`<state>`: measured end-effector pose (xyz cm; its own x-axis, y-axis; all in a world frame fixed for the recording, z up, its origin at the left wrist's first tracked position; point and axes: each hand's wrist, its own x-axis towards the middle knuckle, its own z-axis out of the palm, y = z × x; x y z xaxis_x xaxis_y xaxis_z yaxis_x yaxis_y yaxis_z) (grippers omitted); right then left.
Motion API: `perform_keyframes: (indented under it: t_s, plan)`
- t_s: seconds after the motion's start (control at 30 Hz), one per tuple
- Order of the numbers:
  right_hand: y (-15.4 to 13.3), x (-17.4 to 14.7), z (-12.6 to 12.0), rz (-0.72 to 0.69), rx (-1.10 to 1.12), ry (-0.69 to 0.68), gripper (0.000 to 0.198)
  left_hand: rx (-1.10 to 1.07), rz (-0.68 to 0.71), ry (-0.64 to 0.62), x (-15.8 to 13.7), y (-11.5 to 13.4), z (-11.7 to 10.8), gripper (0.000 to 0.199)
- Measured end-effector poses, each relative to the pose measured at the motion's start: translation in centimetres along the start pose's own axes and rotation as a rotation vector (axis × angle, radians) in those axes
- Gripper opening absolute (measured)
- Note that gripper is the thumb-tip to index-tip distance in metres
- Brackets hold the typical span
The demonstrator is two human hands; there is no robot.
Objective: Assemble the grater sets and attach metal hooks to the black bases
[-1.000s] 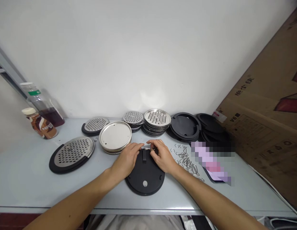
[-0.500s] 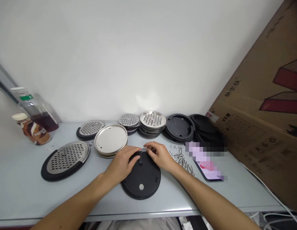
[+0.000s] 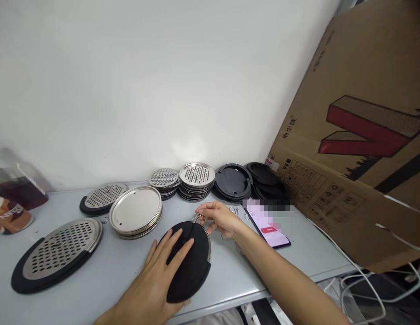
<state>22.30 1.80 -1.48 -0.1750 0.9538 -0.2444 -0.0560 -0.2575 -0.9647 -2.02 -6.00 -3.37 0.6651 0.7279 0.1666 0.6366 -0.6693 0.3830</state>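
Observation:
My left hand (image 3: 156, 266) is wrapped round the left side and lower edge of a black round grater base (image 3: 193, 271). The base is tilted up from the table, and a strip of metal shows along its right edge. At its top edge, my right hand (image 3: 218, 219) pinches a thin metal wire hook (image 3: 195, 219) between thumb and fingers. Whether the hook is fastened to the base I cannot tell. Loose metal rings and hooks (image 3: 236, 210) lie just beyond my right wrist, partly hidden by it.
To the left are two oval graters (image 3: 63, 246) and a stack of plain metal discs (image 3: 135, 210). Stacked grater discs (image 3: 197, 175) and black round bases (image 3: 233, 180) line the wall. A phone (image 3: 267, 228), a cardboard box (image 3: 348, 149) and bottles (image 3: 13, 216) flank them.
The view has turned right, shifting things leftward. My left hand has moved from the base's top edge to its left side. The base now tilts up, and my right hand still grips the hook.

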Motion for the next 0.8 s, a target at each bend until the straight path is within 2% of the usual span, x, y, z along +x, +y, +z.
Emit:
perform_keyframes:
  t_s: [0.1,0.2,0.27,0.37,0.43,0.5,0.6,0.67,0.77,0.8]
  plan:
    - [-0.8,-0.4,-0.4,0.021,0.112,-0.03,0.023,0.004,0.045,0.226,-0.7,-0.5,0.2,0.086]
    - [-0.9,-0.3,-0.5,0.042,0.199,-0.042,0.023,-0.042,0.112,0.385,-0.8,-1.0,-0.5,0.073]
    - [-0.7,-0.3,-0.5,0.051,0.247,-0.046,0.024,-0.107,0.081,0.479,-0.7,-0.9,-1.5,0.054]
    - [-0.6,-0.4,-0.3,0.05,0.266,-0.111,0.027,-0.294,-0.157,0.557,-0.4,-0.3,-4.2,0.026]
    - [-0.7,-0.6,0.0,0.051,0.276,-0.192,0.03,-0.489,-0.341,0.547,0.0,-0.1,-6.6,0.026]
    - [-0.8,-0.9,0.4,0.058,0.284,-0.254,0.033,-0.656,-0.445,0.58,0.5,-1.0,-9.5,0.034]
    - [-0.8,-1.2,0.8,0.081,0.24,-0.269,0.037,-0.834,-0.509,0.741,1.6,-4.5,-13.8,0.042]
    - [-0.6,-1.2,1.0,0.096,0.195,-0.254,0.037,-0.942,-0.544,0.814,2.5,-7.8,-16.5,0.037]
    - [-0.3,-1.0,1.0,0.089,0.16,-0.245,0.036,-0.912,-0.623,0.911,3.9,-12.4,-19.7,0.021]
    - [-0.3,-0.9,0.9,0.083,0.155,-0.242,0.036,-0.903,-0.634,0.907,4.3,-13.7,-20.5,0.02]
